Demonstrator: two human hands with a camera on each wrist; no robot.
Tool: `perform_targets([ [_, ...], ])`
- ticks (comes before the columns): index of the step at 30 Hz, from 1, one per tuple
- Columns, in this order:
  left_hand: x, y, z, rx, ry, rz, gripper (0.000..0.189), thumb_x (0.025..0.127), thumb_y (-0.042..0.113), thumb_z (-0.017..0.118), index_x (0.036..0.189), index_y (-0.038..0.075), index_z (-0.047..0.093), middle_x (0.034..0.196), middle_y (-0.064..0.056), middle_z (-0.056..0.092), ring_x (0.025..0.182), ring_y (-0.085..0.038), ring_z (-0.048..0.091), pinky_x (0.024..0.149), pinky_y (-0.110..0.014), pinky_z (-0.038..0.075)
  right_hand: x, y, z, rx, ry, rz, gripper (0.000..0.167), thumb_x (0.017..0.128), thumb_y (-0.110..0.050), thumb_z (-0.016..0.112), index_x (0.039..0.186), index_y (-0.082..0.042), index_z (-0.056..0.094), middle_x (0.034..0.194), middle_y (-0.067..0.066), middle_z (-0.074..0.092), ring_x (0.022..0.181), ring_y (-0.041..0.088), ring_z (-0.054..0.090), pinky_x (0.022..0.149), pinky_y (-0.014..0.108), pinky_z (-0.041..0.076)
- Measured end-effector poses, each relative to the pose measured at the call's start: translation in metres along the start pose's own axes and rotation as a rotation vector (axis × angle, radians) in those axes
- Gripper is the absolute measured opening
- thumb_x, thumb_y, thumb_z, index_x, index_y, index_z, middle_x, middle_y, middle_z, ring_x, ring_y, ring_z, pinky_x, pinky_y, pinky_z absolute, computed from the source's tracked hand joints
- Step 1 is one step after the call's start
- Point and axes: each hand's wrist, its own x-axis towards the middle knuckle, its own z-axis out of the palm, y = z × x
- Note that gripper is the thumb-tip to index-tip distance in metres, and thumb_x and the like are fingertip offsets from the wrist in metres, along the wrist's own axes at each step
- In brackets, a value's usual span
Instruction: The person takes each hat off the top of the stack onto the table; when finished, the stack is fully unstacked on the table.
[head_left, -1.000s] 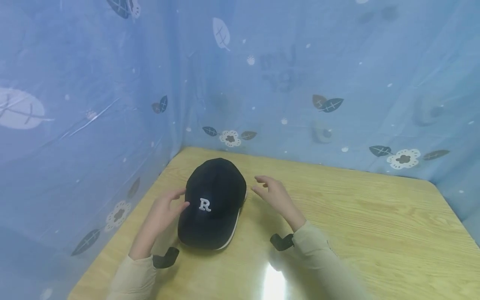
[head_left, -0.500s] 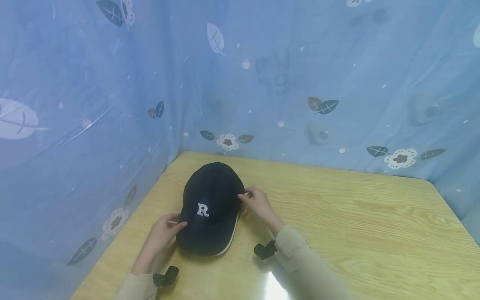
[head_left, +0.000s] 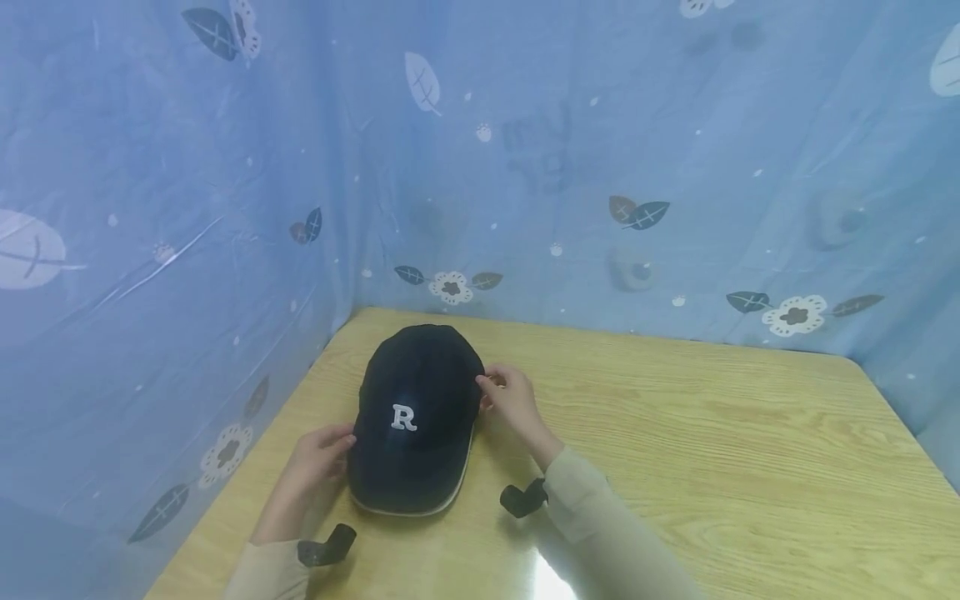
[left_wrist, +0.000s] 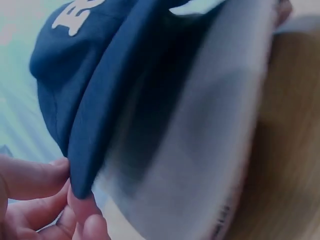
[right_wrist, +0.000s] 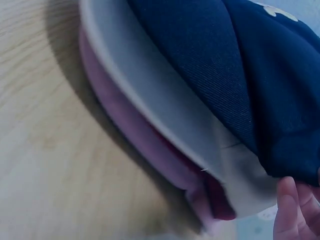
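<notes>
Currently holding a navy cap (head_left: 431, 371) between the left grip (head_left: 318, 457) and the right grip (head_left: 516, 402), with its crown reaching beyond both and its brim turned toward the body. Bearing a white R (head_left: 403, 418) on the front, to the right of the left grip. Pinching the edge of the brim with the left grip, with thumb above and fingers below. Pinching the lower side of the crown with the right grip, a little farther out than the left, with thumb on the outer face; largely cropped from the right wrist view.

Showing a pale cap (right_wrist: 145, 80) underneath, between the two grips, with a gap under the navy brim. Showing dark lettering (left_wrist: 222, 220) at the pale rim, too blurred to read. Lower again, showing a pink brim (right_wrist: 130, 130) and a dark red strip (right_wrist: 220, 200).

Wearing beige sleeves (head_left: 600, 517) behind the grips, with a black device (head_left: 523, 498) on the inner side of each wrist. Working over a wood-grained tabletop (head_left: 712, 442), stretched well to the right of the right grip. Facing a blue curtain (head_left: 450, 167) beyond both grips, patterned with white flowers (head_left: 795, 317) and leaves (head_left: 648, 215).
</notes>
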Motion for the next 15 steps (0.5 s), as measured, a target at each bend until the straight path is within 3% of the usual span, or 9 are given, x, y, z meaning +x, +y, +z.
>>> perform_targets([
  [6, -0.005, 0.017, -0.008, -0.183, -0.04, 0.034, 0.038, 0.094, 0.011, 0.05, 0.124, -0.011, 0.047, 0.1, 0.001, 0.065, 0.084, -0.007, 0.06, 0.073, -0.025, 0.051, 0.002, -0.016, -0.007, -0.01, -0.001, -0.139, 0.013, 0.089, -0.012, 0.059, 0.093, 0.001, 0.062, 0.075, 0.009, 0.063, 0.057, 0.02, 0.064, 0.051, 0.036, 0.055],
  [10, -0.008, 0.033, -0.01, -0.248, -0.047, 0.094, 0.034, 0.094, 0.013, 0.052, 0.121, -0.008, 0.05, 0.091, 0.014, 0.064, 0.083, -0.006, 0.061, 0.071, -0.025, 0.051, 0.007, -0.033, -0.016, -0.021, 0.025, -0.101, 0.014, 0.09, -0.013, 0.06, 0.095, 0.0, 0.064, 0.079, 0.012, 0.065, 0.061, 0.025, 0.065, 0.052, 0.034, 0.055],
  [15, -0.008, 0.059, 0.004, -0.313, -0.066, 0.133, 0.036, 0.093, 0.012, 0.054, 0.123, -0.008, 0.048, 0.091, 0.012, 0.064, 0.082, -0.007, 0.061, 0.069, -0.024, 0.052, 0.01, -0.048, -0.045, -0.026, 0.05, -0.055, 0.022, 0.091, -0.017, 0.059, 0.103, 0.001, 0.063, 0.085, 0.015, 0.065, 0.07, 0.034, 0.065, 0.054, 0.033, 0.055],
])
